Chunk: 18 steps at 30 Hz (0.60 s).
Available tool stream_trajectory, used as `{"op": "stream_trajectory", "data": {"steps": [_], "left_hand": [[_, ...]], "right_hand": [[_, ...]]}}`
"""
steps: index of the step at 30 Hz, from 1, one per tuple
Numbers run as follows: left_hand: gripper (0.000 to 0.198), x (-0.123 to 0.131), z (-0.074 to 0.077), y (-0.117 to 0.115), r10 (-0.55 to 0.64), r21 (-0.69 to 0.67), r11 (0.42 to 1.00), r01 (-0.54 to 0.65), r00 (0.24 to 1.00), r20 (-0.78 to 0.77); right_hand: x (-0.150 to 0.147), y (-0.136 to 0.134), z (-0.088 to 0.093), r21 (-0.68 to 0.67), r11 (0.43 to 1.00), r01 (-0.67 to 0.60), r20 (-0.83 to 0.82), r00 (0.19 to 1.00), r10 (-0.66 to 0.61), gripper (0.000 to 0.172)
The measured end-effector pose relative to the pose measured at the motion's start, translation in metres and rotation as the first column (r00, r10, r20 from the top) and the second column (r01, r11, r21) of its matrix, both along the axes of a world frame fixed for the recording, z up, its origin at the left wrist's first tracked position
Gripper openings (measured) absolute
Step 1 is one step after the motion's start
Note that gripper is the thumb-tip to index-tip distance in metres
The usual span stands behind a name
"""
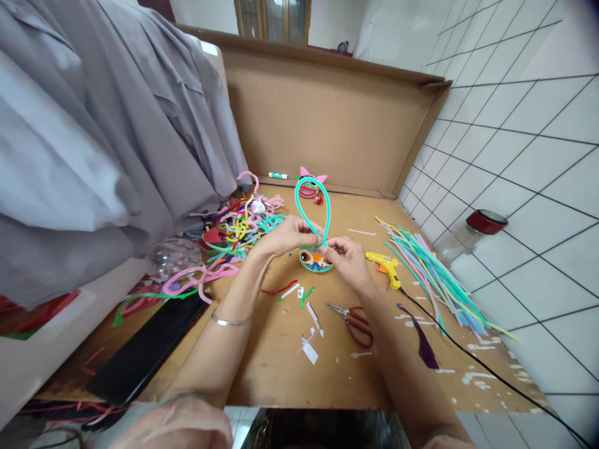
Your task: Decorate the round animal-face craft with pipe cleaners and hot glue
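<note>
A turquoise pipe cleaner (pixel 328 209) is bent into an upright teardrop loop, its two ends meeting at the bottom. My left hand (pixel 294 236) pinches it near the join from the left. From the right, the fingers of my right hand (pixel 345 257) close on the ends. Just below and behind my hands lies a round face-like craft piece (pixel 314 260) with big eyes, an orange nose and a turquoise rim; my right hand covers part of it. Seen past the loop, a second craft face (pixel 309 192) with pink ears sits farther back.
Left: a heap of pipe cleaners (pixel 243 227) and a black tray-like slab (pixel 150 349). Right: a yellow glue gun (pixel 386 267) with a black cord, a bundle of pipe cleaners (pixel 428 274) and a purple tassel (pixel 425 347). Red-handled scissors (pixel 358 325) and paper scraps (pixel 309 352) lie in front. Cardboard (pixel 327 118) stands behind.
</note>
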<state>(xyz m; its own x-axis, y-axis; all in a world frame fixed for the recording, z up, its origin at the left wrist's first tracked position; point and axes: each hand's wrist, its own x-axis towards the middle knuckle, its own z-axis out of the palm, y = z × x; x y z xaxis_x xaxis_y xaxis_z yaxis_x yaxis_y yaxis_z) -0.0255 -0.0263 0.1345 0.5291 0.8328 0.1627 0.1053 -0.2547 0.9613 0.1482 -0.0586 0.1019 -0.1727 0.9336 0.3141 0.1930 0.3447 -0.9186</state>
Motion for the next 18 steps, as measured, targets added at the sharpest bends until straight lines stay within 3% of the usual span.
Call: {"op": "stream_trajectory", "data": {"steps": [18], "left_hand": [[0.010, 0.0025, -0.0027, 0.0006, 0.065, 0.018, 0.998, -0.065, 0.998, -0.004]], "right_hand": [[-0.0020, -0.0011, -0.0011, 0.007, 1.000, -0.007, 0.020, 1.000, 0.007, 0.022]]}}
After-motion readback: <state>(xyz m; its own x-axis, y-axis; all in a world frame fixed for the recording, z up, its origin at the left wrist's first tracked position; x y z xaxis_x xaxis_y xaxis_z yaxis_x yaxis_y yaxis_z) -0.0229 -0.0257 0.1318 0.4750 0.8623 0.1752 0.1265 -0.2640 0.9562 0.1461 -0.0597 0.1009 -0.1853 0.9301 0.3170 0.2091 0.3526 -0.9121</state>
